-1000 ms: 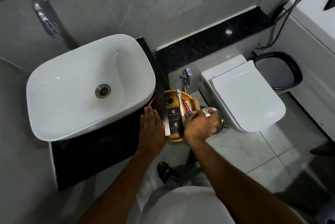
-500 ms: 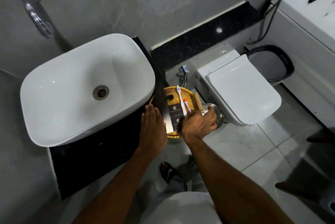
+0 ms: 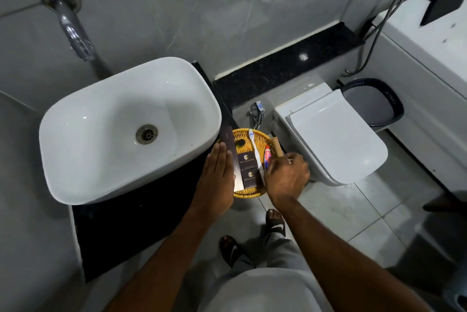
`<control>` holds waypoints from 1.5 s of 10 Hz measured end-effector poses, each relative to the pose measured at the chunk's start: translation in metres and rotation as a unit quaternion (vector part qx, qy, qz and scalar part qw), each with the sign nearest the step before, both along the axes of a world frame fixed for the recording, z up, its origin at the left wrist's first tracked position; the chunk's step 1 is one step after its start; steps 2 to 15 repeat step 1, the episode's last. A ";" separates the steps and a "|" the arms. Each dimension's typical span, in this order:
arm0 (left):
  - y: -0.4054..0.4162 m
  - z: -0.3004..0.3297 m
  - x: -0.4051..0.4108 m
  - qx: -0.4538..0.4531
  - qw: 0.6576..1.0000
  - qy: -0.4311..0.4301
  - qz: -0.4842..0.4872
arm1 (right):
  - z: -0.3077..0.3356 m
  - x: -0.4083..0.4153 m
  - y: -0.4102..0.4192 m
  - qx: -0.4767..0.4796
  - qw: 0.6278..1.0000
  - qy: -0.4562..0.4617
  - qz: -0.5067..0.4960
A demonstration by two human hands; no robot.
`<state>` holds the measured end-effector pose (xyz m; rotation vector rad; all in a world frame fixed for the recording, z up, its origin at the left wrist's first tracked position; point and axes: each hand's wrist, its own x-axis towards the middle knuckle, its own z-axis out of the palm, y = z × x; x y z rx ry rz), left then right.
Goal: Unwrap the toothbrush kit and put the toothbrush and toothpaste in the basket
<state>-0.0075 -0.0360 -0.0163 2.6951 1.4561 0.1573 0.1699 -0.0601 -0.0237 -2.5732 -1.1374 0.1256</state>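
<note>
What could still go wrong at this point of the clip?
1. The wicker basket seems to overhang the dark counter's edge; a push from the right hand might tip it to the floor.
2. That hand is at the toothpaste tube; nudging it could roll the toothbrush off the small boxes.

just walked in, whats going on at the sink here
A person stands at the sink restocking a small wicker basket at the counter's edge. The white toothbrush and the red toothpaste tube already lie in it beside two dark boxes. The right hand is at the basket's right side, fingers by the tube. The left hand rests flat on the dark counter beside the basket.
</note>
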 end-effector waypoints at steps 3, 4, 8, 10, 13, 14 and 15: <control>0.015 0.011 -0.005 0.065 0.997 -0.026 -0.014 | 0.021 0.017 0.005 0.072 0.993 -0.029 0.091; 0.015 0.011 -0.005 0.065 0.997 -0.026 -0.014 | 0.021 0.017 0.005 0.072 0.993 -0.029 0.091; 0.015 0.011 -0.005 0.065 0.997 -0.026 -0.014 | 0.021 0.017 0.005 0.072 0.993 -0.029 0.091; 0.015 0.011 -0.005 0.065 0.997 -0.026 -0.014 | 0.021 0.017 0.005 0.072 0.993 -0.029 0.091; 0.015 0.011 -0.005 0.065 0.997 -0.026 -0.014 | 0.021 0.017 0.005 0.072 0.993 -0.029 0.091; 0.015 0.011 -0.005 0.065 0.997 -0.026 -0.014 | 0.021 0.017 0.005 0.072 0.993 -0.029 0.091; 0.015 0.011 -0.005 0.065 0.997 -0.026 -0.014 | 0.021 0.017 0.005 0.072 0.993 -0.029 0.091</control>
